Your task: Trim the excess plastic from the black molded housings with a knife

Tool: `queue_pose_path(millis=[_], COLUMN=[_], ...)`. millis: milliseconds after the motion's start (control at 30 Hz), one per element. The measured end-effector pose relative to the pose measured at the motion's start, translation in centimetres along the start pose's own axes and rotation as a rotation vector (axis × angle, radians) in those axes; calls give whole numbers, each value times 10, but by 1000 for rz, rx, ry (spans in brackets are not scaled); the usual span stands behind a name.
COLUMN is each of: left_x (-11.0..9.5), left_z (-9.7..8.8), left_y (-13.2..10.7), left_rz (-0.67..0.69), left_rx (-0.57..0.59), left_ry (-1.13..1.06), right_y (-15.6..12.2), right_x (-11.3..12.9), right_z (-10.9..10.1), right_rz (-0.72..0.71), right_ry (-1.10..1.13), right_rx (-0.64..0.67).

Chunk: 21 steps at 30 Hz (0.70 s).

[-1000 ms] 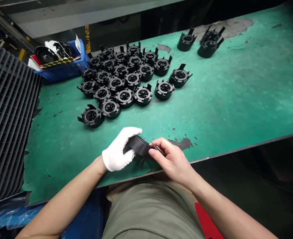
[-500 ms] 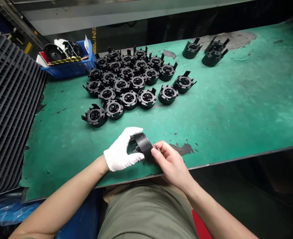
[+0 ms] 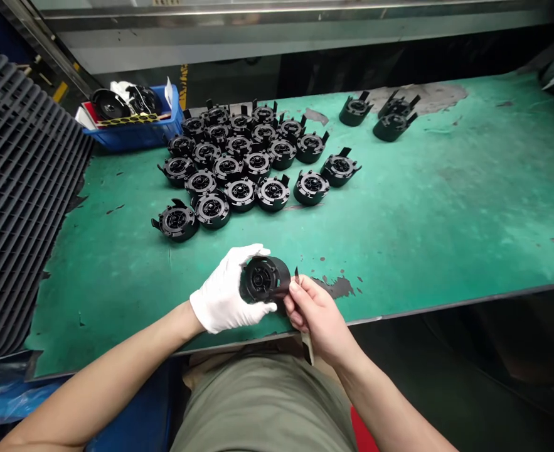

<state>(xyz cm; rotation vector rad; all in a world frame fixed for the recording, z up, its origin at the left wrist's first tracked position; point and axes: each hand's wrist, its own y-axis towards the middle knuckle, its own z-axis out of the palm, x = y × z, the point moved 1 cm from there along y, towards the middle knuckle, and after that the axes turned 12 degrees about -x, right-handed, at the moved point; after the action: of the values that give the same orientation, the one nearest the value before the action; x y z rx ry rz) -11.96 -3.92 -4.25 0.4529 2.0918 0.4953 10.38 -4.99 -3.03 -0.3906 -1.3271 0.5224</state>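
Note:
My left hand (image 3: 224, 292), in a white glove, is closed round a black round plastic part (image 3: 263, 279) just above the near edge of the green table (image 3: 446, 207). The part's open face is turned toward me. My bare right hand (image 3: 315, 314) touches the part's right side and pinches a thin blade-like tool (image 3: 305, 333), whose tip sticks up by my thumb and whose handle runs down past my palm. A cluster of several similar black parts (image 3: 248, 166) lies farther back on the table.
A blue bin (image 3: 133, 129) with black parts and papers sits at the back left corner. Three more black parts (image 3: 383, 116) lie at the back centre. A dark ribbed rack (image 3: 17, 207) runs along the left side. The table's metal front edge lies just under my hands.
My left hand has turned the black part so that its open face points toward me. My right hand has shifted slightly down and right, and the tool's handle now shows below the palm.

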Motion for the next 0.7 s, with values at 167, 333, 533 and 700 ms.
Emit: queue_pose_path(millis=[167,333,533,700], left_x=[-22,-19,5,12], left_z=[-18,-31,-29,-24], left_y=[20,24,-8,-24], left_rz=[45,9,-109,-153], left_rx=[233,364,170,97], left_ry=[163,241,303,374], right_y=[-3,-14,-19,3], right_x=[0,15,22,0], right_z=[-19,-44,-56,-57], right_rz=[-157,-474,-811,-860], right_ry=[-190,-274,-271,-630], right_rx=[-36,-219,-403,-331])
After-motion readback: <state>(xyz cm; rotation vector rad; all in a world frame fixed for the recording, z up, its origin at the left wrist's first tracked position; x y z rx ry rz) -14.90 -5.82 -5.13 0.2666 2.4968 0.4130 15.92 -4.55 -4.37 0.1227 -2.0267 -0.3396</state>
